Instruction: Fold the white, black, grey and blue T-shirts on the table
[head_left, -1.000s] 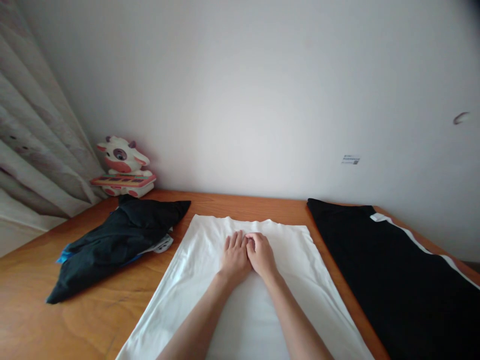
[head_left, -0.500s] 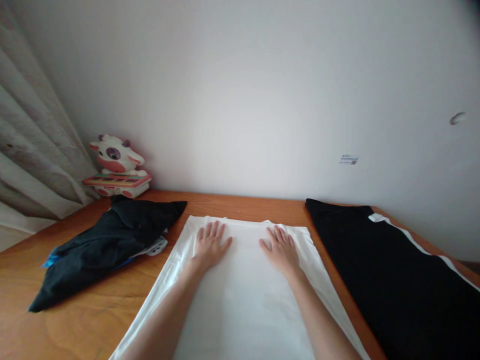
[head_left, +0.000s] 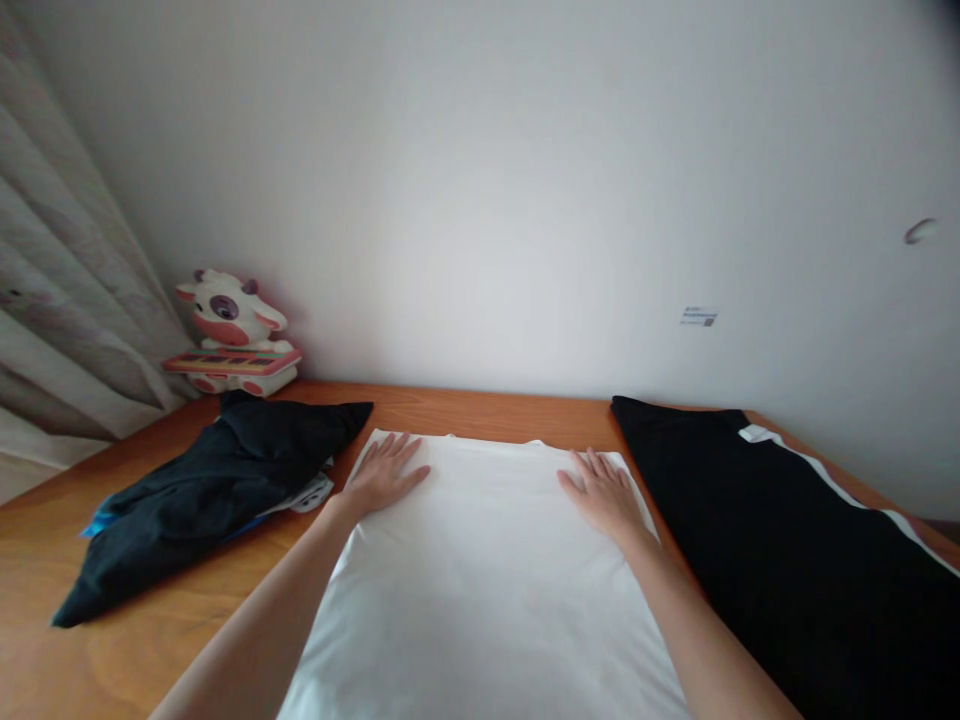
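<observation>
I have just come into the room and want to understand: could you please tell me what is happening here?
A person's left hand lies open near the far left corner of a white cloth, and the right hand lies open near its far right corner. The cloth is spread on a wooden table. Black fabric lies to the right; a crumpled dark cloth lies to the left, with a toy cow behind it.

Both hands palm-down, well apart, loosely splayed, bare arms outstretched
</observation>
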